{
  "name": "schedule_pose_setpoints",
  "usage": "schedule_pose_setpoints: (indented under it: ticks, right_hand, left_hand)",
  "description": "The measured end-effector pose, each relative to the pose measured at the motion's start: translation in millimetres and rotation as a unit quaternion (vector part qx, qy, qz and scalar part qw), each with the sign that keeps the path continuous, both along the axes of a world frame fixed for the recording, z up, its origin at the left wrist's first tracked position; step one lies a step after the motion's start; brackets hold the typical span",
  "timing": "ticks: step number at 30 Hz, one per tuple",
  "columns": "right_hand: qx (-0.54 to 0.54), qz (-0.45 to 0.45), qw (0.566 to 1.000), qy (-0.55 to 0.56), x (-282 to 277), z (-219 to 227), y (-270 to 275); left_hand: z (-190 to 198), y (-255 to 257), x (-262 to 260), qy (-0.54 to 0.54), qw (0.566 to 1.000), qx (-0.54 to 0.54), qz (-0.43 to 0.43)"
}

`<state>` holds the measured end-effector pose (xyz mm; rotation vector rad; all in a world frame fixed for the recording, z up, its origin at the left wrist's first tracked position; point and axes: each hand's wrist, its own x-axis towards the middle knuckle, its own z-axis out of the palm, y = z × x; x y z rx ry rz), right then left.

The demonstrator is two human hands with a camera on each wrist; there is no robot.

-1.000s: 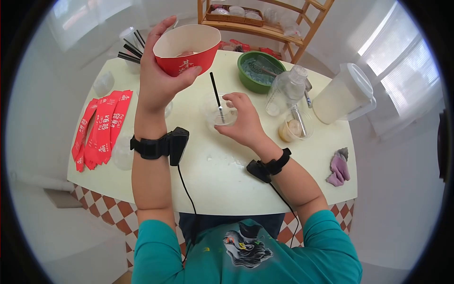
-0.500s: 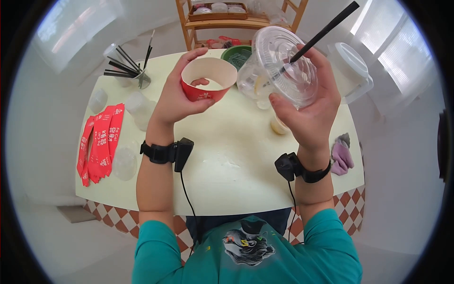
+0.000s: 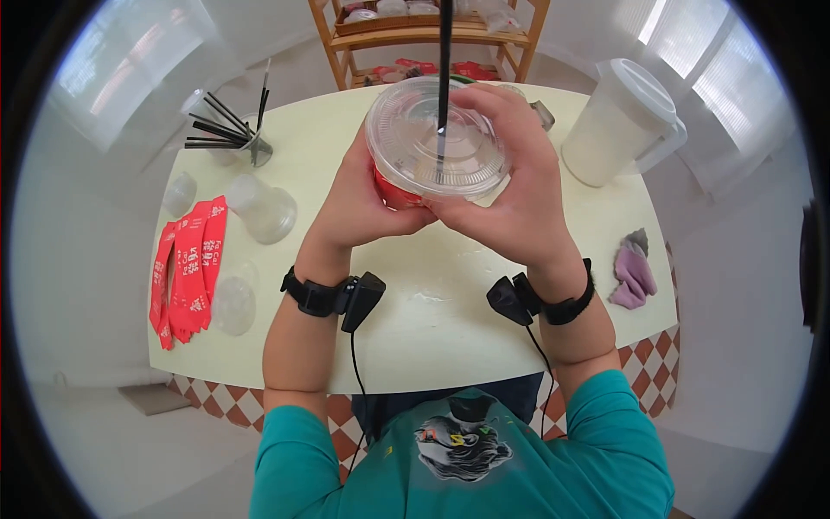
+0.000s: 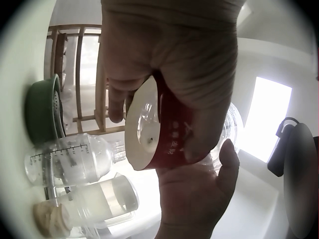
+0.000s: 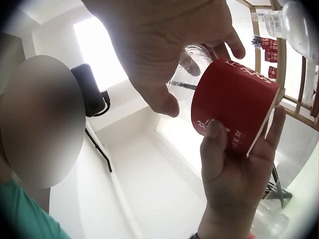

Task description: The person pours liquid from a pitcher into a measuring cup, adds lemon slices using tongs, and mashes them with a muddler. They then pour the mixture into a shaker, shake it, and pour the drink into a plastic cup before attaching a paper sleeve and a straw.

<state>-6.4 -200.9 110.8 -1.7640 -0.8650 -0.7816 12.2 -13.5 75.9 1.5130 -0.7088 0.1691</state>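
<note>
The fingers of the left hand [image 3: 356, 195] are bent round the sleeve [image 5: 232, 102], with the thumb across its printed red side. The fingers and thumb of the right hand [image 3: 529, 177] are spread wide in a rounded hold about the cup [image 5: 180, 79], close below the lid [image 3: 402, 130].

Both hands are raised over the table [image 3: 415, 342], in front of the body. The cup is part-way into one end of the sleeve; through the open other end its clear base shows against the pale inner wall. A black straw [image 3: 444, 73] stands up through the middle of the lid.

On the table's left side, flat red sleeves [image 3: 192, 277] lie overlapping, with a clear disc [image 3: 233, 304] just beside them. Behind that is a clear container [image 3: 266, 214], and farther back, black straws [image 3: 226, 131] lean in a clear holder [image 3: 259, 154]. On the right side are a lidded jug [image 3: 616, 130] and, nearer the body, a crumpled purple and grey cloth [image 3: 634, 277].

The left wrist view shows a green bowl [image 4: 41, 112], a marked bottle [image 4: 75, 160] and a clear beaker [image 4: 107, 199] near one another. A wooden shelf [image 3: 510, 39] stands behind the table.
</note>
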Motion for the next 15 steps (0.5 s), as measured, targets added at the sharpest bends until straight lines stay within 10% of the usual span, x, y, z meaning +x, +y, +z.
schedule_pose_setpoints:
  ticks: [15]
  right_hand:
    - [-0.136,0.006,0.990,-0.036,-0.2,1.5,-0.1]
  left_hand:
    - [-1.9,-1.4,4.9,0.068,0.984,-0.154,-0.059]
